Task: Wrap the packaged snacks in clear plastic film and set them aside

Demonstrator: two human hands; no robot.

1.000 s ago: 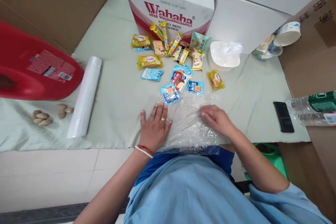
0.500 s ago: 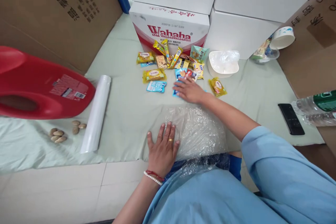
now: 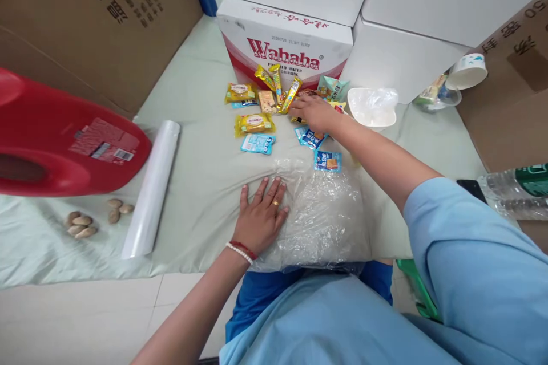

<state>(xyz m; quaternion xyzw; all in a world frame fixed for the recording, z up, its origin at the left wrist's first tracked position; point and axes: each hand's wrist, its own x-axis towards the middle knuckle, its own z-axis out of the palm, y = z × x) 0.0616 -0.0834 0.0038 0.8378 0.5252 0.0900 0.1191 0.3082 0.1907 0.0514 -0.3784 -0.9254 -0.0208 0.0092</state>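
My left hand (image 3: 261, 217) lies flat, fingers spread, at the left edge of a clear plastic bag (image 3: 325, 217) near the table's front. My right hand (image 3: 315, 113) reaches over the snack pile, palm down with its fingers extended and slightly bent, covering some packets. Just below it are blue snack packets (image 3: 314, 138), and another blue packet (image 3: 327, 161) lies at the bag's upper edge. Left of my right hand are yellow stick packets (image 3: 293, 95), a clear-wrapped nutty bar (image 3: 267, 101), a yellow-wrapped cake (image 3: 255, 124) and a light-blue packet (image 3: 258, 144). A green packet (image 3: 332, 88) sits behind.
A Wahaha carton (image 3: 286, 45) and white boxes stand behind. To the right are a white bowl (image 3: 372, 107), a paper cup (image 3: 468, 74), a phone (image 3: 471, 189) and bottles (image 3: 500, 187). At left are a red jug (image 3: 72, 137), a plastic film roll (image 3: 152, 191) and nuts (image 3: 80, 224).
My right hand has moved up and away, deeper into the snack pile. Blue packets now show below it, one at the bag's edge. My left hand stays flat, with the bag lying flatter beside it.
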